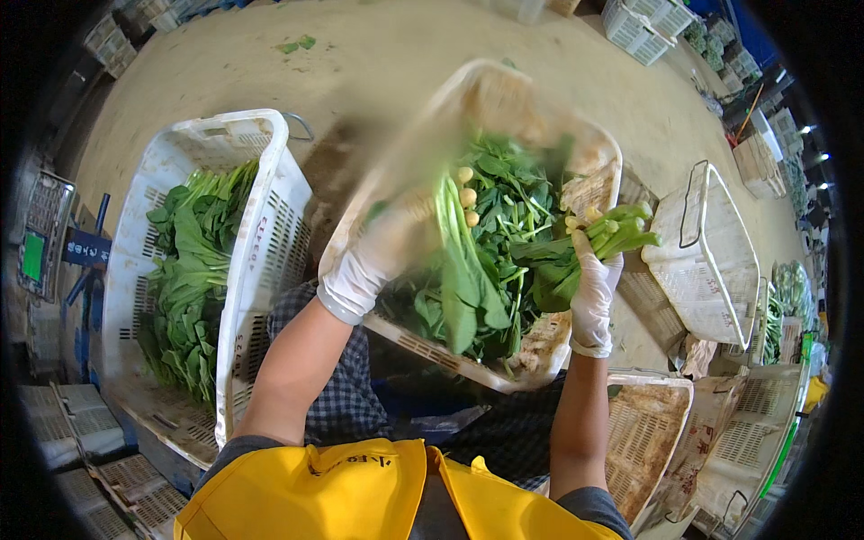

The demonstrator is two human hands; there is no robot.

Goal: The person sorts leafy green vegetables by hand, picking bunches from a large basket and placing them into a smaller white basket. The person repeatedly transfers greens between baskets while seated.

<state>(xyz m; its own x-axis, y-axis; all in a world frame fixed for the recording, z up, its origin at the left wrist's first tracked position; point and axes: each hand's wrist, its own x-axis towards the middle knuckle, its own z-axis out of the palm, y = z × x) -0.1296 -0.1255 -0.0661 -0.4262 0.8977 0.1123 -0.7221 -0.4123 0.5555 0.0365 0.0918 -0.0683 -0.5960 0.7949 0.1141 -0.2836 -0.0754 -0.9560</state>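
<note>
Both hands wear thin white gloves with tan fingertips. My left hand (398, 233), partly blurred, is closed around leafy green stalks (455, 270) whose leaves hang toward me. In my right hand (597, 270) is a bunch of leafy greens (617, 228), its pale cut stem ends pointing right and its leaves left. Beneath both hands, a soiled white plastic crate (597, 152) stands tilted before my knees, with loose leafy greens (509, 172) inside. To the left, another white crate (260, 196) contains greens laid in neat bunches (196, 250).
A scale (42, 236) with a lit green display stands far left beside a blue metal frame (88, 246). White crates (702, 250) stand at the right, with a dirty crate (641, 425) near my right elbow. Leaf scraps (297, 45) lie on the floor ahead.
</note>
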